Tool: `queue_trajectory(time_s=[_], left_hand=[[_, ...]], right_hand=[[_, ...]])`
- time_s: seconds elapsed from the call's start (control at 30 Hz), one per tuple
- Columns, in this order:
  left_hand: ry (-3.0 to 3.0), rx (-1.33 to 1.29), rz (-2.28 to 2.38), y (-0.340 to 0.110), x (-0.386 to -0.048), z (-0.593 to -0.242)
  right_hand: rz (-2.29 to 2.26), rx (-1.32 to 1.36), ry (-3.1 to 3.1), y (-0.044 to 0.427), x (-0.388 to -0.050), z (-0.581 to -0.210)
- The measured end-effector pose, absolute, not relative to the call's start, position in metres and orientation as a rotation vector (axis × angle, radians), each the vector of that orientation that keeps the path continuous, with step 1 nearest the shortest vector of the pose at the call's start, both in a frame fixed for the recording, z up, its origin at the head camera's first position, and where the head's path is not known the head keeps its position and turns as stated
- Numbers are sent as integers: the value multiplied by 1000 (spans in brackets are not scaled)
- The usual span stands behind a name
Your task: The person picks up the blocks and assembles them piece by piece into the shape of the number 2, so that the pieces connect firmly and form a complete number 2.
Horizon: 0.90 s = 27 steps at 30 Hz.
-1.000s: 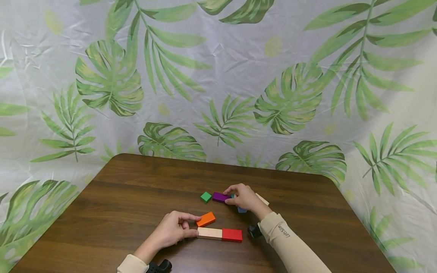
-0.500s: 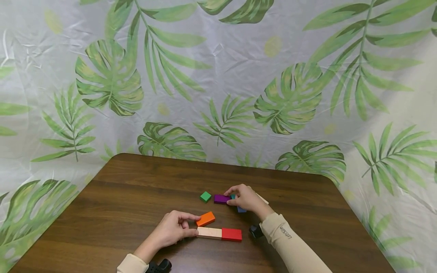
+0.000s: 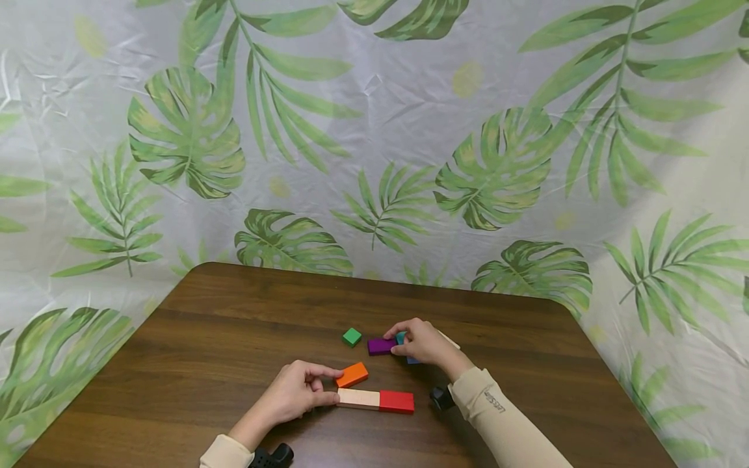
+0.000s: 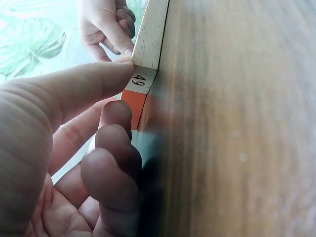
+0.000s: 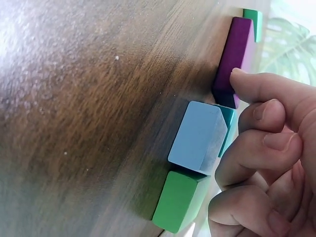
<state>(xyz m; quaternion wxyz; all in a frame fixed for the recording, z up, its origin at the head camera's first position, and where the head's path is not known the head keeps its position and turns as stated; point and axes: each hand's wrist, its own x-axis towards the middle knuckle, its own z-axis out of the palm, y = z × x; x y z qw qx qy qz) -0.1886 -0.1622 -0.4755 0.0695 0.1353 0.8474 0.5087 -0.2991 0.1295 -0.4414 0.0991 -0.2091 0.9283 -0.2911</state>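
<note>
In the head view my left hand (image 3: 295,393) touches the left end of a plain wooden block (image 3: 359,399) with its thumb. Its index finger touches an orange block (image 3: 353,375) lying aslant just behind. End to end with the wooden block lies a red block (image 3: 397,402). The left wrist view shows a printed number on the wooden block's end (image 4: 139,80). My right hand (image 3: 430,341) pinches a purple block (image 3: 380,346) between thumb and index finger; its other fingers are curled. A light blue block (image 5: 192,136) and a teal block (image 5: 227,128) lie close to that hand.
A small green block (image 3: 352,337) lies left of the purple one. Another green block (image 5: 175,202) sits beside the light blue one. A pale wooden piece (image 3: 450,339) shows behind the right wrist. The brown table (image 3: 263,312) meets a leaf-patterned curtain (image 3: 374,130).
My right hand has shifted slightly right and nearer with the purple block, widening the gap from the small green block. My left hand and the blocks by it look the same.
</note>
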Motion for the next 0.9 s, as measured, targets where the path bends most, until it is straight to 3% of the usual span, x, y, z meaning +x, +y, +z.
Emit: queue_trajectory(time_s=[0.9], left_hand=[[2559,408,1520,-162,-188,-476]], right_hand=[[-847,-758,2596,134,-289,-437]])
